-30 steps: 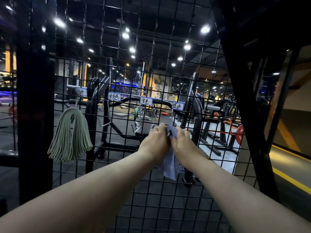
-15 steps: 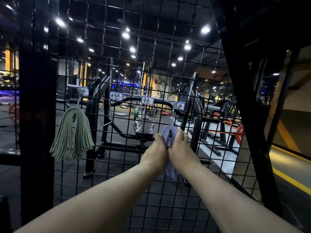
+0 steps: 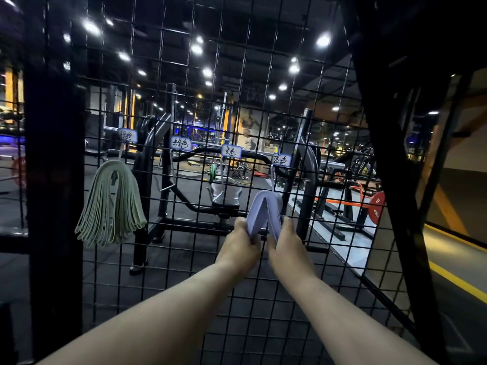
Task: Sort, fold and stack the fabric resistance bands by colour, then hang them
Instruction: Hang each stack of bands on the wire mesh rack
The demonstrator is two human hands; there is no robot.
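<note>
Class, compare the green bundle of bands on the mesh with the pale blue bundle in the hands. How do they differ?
The green bundle hangs untouched; the pale blue bundle is gripped by the left hand and right hand. The green bundle fans out; the pale blue bundle is a compact stack. Green sits under the leftmost label, blue below the rightmost label. Both arch over, folded.

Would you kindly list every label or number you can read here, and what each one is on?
"绿色": tag on the wire grid, above the green bands
"粉色": second tag
"紫色": third tag
"蓝色": fourth tag, above the pale bands
Red weight plate: number too blurred.
</note>
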